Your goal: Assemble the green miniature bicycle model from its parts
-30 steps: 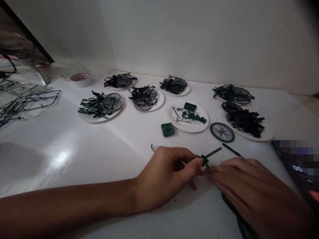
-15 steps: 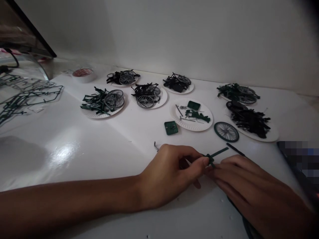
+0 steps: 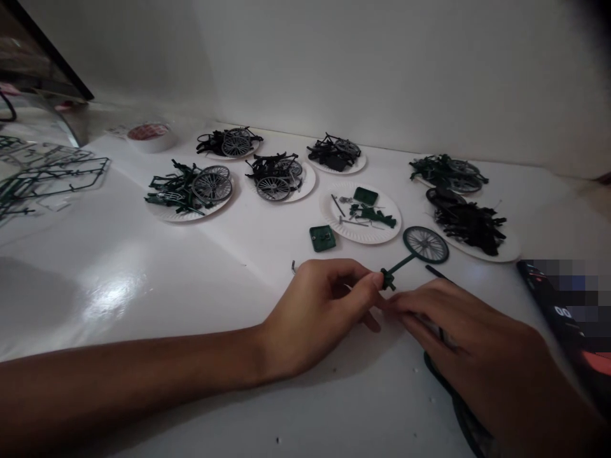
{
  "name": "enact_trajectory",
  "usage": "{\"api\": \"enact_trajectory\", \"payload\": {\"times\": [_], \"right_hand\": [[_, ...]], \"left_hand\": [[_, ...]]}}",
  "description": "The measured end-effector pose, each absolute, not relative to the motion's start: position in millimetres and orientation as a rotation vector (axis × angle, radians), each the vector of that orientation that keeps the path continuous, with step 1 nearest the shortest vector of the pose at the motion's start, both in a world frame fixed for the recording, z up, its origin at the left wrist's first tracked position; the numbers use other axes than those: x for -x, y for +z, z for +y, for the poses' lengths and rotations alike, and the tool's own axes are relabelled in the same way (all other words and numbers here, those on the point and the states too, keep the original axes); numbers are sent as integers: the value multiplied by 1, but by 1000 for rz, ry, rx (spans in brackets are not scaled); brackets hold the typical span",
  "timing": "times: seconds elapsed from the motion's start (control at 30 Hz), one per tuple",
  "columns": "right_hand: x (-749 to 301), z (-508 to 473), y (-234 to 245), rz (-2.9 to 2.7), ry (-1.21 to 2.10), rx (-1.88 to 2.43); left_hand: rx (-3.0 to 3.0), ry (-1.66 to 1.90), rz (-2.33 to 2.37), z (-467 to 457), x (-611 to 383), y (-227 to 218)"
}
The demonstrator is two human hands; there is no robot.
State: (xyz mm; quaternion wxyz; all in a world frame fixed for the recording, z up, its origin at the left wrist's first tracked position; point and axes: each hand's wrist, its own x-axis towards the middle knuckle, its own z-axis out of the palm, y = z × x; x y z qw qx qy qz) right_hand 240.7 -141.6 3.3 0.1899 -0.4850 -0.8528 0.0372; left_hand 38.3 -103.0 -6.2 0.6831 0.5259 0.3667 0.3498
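My left hand (image 3: 317,312) pinches a small dark green plastic model part (image 3: 395,270), a thin rod with a forked end, just above the white table (image 3: 143,286). My right hand (image 3: 458,331) meets it from the right, its fingertips closed on the same part's near end. A loose spoked model wheel (image 3: 425,244) lies just behind the part. A green square piece (image 3: 322,238) rests beside a paper plate (image 3: 334,219) holding small green and grey parts. A dark curved piece (image 3: 461,413) lies partly hidden under my right hand.
Several paper plates piled with black and green model bicycle parts, such as the left plate (image 3: 188,189) and the right plate (image 3: 470,226), line the back. Green part frames (image 3: 45,181) lie far left, a tape roll (image 3: 149,135) behind them. A phone (image 3: 573,318) sits at right.
Both hands have lifted the green part slightly and tilted it, so its rod now points toward the loose wheel. The view shifted a little.
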Motion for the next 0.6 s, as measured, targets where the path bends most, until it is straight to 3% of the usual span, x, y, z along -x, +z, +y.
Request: {"api": "enact_trajectory", "payload": {"times": [0.6], "right_hand": [[-237,-133,2,-2136,412,1616]], "left_hand": [[-1089,789,820,-100,-39,-2]]}}
